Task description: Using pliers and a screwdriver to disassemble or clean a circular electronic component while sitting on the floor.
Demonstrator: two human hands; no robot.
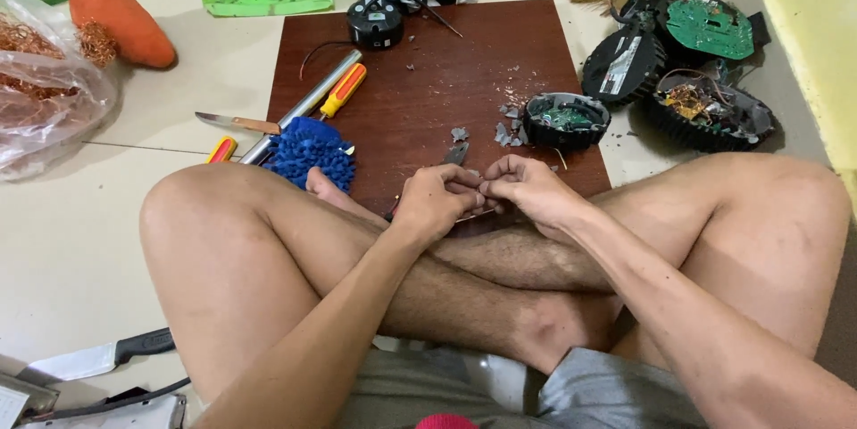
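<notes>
Two screwdrivers [342, 91] (orange-handled), one knife [98, 358]

Pale tiled floor [71, 241] with grey grout lines, yellow wall [817, 27] at right, even soft light
</notes>
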